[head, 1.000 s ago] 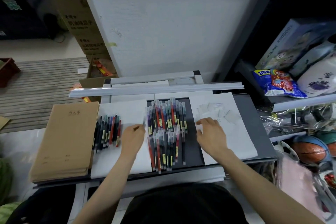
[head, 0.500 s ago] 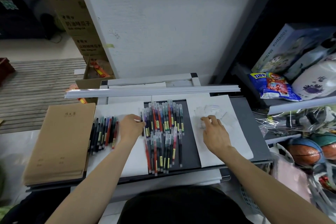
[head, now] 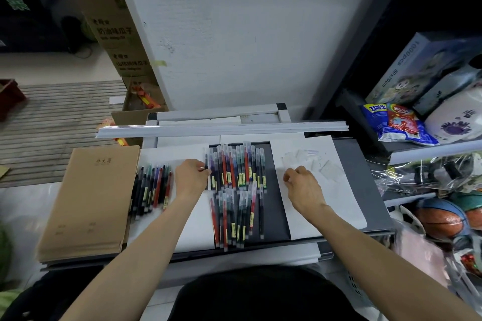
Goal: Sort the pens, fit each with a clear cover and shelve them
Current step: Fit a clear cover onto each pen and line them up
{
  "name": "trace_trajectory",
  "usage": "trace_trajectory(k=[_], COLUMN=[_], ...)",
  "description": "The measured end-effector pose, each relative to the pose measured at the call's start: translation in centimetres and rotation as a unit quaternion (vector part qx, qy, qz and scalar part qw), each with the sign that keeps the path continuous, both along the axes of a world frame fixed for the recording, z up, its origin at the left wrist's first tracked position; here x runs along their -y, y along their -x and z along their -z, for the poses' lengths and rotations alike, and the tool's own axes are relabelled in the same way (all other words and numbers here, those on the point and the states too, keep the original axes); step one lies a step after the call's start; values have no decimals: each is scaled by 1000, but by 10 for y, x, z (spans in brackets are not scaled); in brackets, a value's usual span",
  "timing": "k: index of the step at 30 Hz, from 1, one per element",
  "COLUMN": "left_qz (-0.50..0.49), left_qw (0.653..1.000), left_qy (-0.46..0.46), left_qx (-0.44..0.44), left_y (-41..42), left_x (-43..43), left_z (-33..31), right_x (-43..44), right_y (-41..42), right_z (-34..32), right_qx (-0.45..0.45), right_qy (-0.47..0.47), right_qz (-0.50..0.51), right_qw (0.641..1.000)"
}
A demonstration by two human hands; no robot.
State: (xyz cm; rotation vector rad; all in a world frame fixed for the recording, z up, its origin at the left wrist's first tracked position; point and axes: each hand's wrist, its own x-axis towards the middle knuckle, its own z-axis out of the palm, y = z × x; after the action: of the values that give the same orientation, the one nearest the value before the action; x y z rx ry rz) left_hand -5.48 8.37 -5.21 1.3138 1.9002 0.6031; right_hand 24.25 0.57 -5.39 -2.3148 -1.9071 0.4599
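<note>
We see the left hand (head: 190,177) pinching a dark pen (head: 206,163) between thumb and forefinger, at the left edge of the capped pens (head: 234,172). Those lie in two rough rows on the dark tray (head: 276,190). The right hand (head: 303,187) sits on the white sheet (head: 339,206), fingers curled together, tips down just below the clear covers (head: 305,157). We can't tell if a cover is caught between them. Loose pens (head: 152,190) lie on paper left of the left hand. Brown notebooks (head: 88,203) are stacked further left. A basketball (head: 440,219) sits far right.
</note>
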Motion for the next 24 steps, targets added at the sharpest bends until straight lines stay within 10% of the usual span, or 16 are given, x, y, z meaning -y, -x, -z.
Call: trace_trajectory(k=[11, 18, 24], left_qz=[35, 75, 59], left_qw=[997, 966, 971], left_qy=[11, -6, -28], left_qx=[-65, -247, -228], left_y=[34, 64, 62], left_x=[27, 45, 53], left_z=[-7, -9, -3], right_x=[6, 26, 34], right_y=[-3, 32, 66], right_z=[-8, -32, -55], right_qx=[-40, -283, -436], right_qy=[-14, -43, -41], right_qz=[39, 90, 121], right_qw=[998, 954, 891])
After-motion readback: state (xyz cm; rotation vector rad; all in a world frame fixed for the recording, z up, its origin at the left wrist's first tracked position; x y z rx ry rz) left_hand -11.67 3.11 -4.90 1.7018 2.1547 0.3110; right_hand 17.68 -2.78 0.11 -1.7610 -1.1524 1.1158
